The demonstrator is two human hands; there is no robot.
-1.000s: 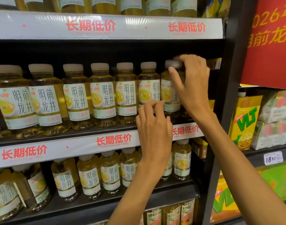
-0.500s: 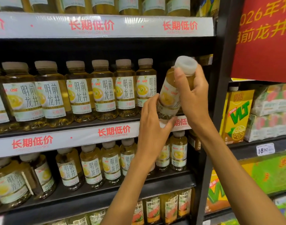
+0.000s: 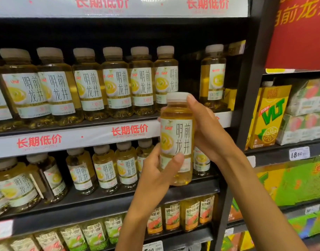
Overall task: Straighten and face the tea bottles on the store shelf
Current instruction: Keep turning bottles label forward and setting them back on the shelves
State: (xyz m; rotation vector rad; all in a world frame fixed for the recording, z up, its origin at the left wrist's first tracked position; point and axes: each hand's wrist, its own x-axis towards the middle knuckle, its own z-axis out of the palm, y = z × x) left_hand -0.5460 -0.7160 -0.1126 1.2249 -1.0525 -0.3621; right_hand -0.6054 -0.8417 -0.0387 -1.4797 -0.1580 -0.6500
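Note:
Both hands hold one tea bottle (image 3: pixel 177 134) upright in front of the shelf, its white label facing me. My left hand (image 3: pixel 155 171) grips its lower part with the thumb across the label. My right hand (image 3: pixel 208 131) wraps the back and right side, one fingertip by the white cap. Behind it, a row of matching tea bottles (image 3: pixel 117 84) stands on the middle shelf (image 3: pixel 74 140), labels mostly forward. A gap in that row lies right of the bottles, then one more bottle (image 3: pixel 212 77) stands turned partly sideways near the shelf's right end.
The shelf below holds more tea bottles (image 3: pixel 104 171), some at the left tilted and askew. Orange and green drink bottles (image 3: pixel 171 216) fill the lowest shelf. A black upright post (image 3: pixel 246 105) bounds the bay; yellow lemon-tea cartons (image 3: pixel 268 116) stand right of it.
My right hand lifted the bottle off the middle shelf's right side, tilted it, and both hands brought it down and toward me, upright now. The camera moved closer.

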